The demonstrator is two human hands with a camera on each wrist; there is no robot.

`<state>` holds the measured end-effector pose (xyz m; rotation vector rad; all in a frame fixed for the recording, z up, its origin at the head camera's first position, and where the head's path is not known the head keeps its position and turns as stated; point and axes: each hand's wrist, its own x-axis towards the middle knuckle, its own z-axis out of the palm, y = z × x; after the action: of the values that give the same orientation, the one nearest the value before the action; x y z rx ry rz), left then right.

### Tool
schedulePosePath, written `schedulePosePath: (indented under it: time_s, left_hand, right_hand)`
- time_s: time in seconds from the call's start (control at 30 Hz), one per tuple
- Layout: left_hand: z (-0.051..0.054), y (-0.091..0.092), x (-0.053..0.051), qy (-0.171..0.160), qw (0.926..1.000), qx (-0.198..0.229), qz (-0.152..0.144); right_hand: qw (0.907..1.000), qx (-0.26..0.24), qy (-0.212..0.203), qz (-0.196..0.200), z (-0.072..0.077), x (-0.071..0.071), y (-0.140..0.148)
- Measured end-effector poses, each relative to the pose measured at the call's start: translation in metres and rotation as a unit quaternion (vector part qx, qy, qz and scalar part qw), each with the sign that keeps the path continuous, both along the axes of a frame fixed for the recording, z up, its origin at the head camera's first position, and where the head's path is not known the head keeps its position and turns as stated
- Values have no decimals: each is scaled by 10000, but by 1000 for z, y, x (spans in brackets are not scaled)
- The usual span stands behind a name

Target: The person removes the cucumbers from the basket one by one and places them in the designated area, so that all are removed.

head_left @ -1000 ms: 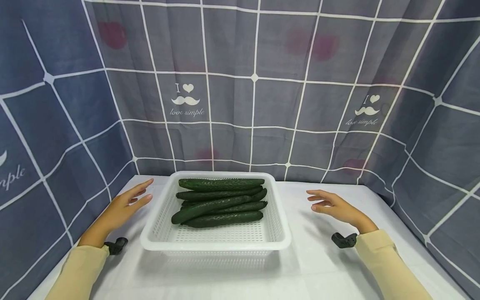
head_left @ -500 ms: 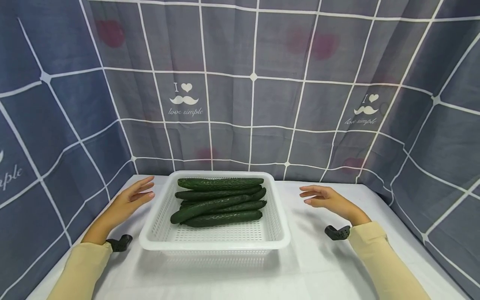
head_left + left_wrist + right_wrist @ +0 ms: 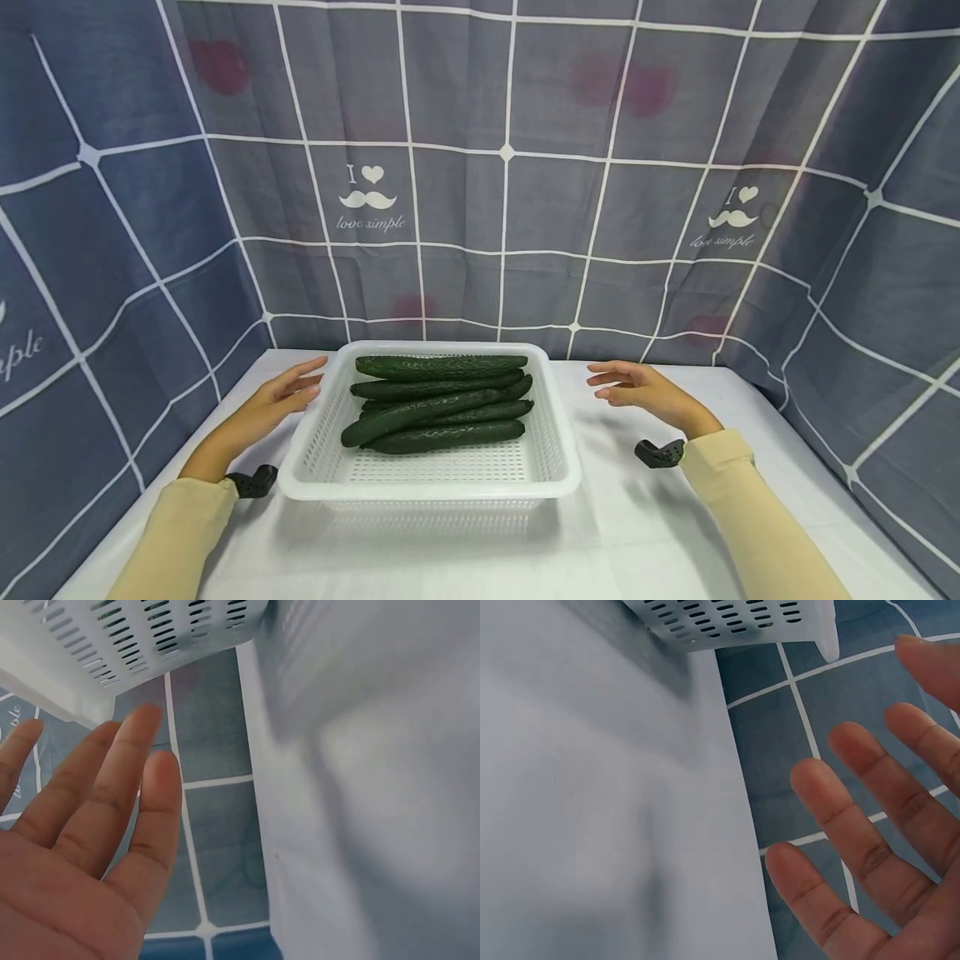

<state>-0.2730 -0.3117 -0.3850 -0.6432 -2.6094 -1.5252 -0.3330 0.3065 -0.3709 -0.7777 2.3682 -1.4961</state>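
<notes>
A white plastic basket [image 3: 427, 492] with slotted walls stands on the table, and several dark green cucumbers [image 3: 442, 367] lie in it in a loose pile. Just off the basket's left side is my left hand [image 3: 262, 412], fingers extended and holding nothing. My right hand [image 3: 660, 396] hovers a short way from the right side, its fingers loosely spread and likewise holding nothing. The left wrist view has the basket's slotted wall [image 3: 150, 634] above the fingertips [image 3: 161, 776]. In the right wrist view, a gap separates the basket [image 3: 739, 622] from the fingers [image 3: 821, 787].
A white cloth [image 3: 630, 542] covers the table. Grey-blue curtain [image 3: 465, 200] with a white grid hangs behind it and on both sides. Each wrist wears a black device, the left one [image 3: 255, 482] close to the basket's front left corner.
Both hands have moved inward toward the basket, the left to the right and the right to the left. Basket and cucumbers have stayed in place.
</notes>
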Motion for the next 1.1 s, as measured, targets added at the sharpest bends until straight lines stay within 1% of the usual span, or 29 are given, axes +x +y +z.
schedulePosePath:
  time_s: [0.1,0.27,0.47,0.63,0.87,0.93,1.03,1.1]
  left_hand:
    - [-2,1,-1,-135,9999,89,-58]
    - [-4,4,-3,-164,9998,46,-60]
    - [-5,10,-6,-200,9998,-22,-89]
    - [-5,15,-7,-233,9996,90,-152]
    - [-9,16,-10,-502,9973,408,-360]
    - [-10,16,-10,-499,9971,442,-373]
    - [-12,17,-12,-424,9974,457,-355]
    - [-13,18,-12,-401,9970,556,-365]
  right_hand:
    - [10000,-39,65,18,1,-2,-6]
    - [9998,-11,209,13,4,-8,-17]
    - [9998,55,168,24,10,-13,-27]
    - [9993,210,293,51,17,-16,-34]
    - [9990,136,395,164,26,-20,-43]
    - [9992,90,342,180,30,-21,-46]
    - [9996,122,239,83,36,-21,-50]
    - [9996,165,220,41,40,-21,-53]
